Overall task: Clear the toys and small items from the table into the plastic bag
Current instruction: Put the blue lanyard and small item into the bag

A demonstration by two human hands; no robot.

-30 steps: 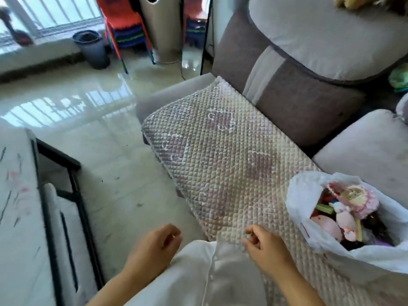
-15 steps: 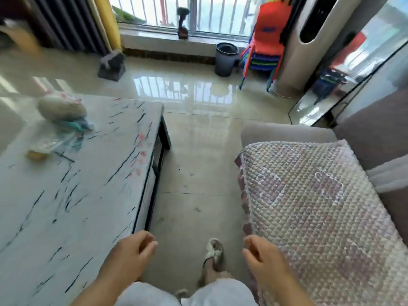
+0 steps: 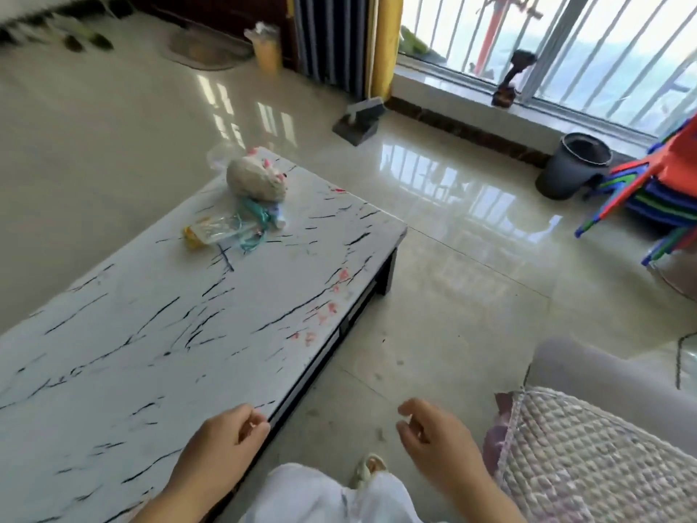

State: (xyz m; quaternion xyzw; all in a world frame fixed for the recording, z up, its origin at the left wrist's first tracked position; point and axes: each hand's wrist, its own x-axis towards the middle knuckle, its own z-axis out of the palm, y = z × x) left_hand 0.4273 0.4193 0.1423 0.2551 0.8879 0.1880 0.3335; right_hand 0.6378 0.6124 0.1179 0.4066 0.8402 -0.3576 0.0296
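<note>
On table (image 3: pixel 158 334), plush toy (image 3: pixel 256 180) now nearer; both hands (image 3: pixel 222 443) still empty.

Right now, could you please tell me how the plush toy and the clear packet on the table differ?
The plush toy is rounded, opaque and grey-white with pink bits; the clear packet is flat and see-through with a yellow end. The toy sits farther from the person, the packet nearer. Both rest on the table, untouched by either hand.
</note>
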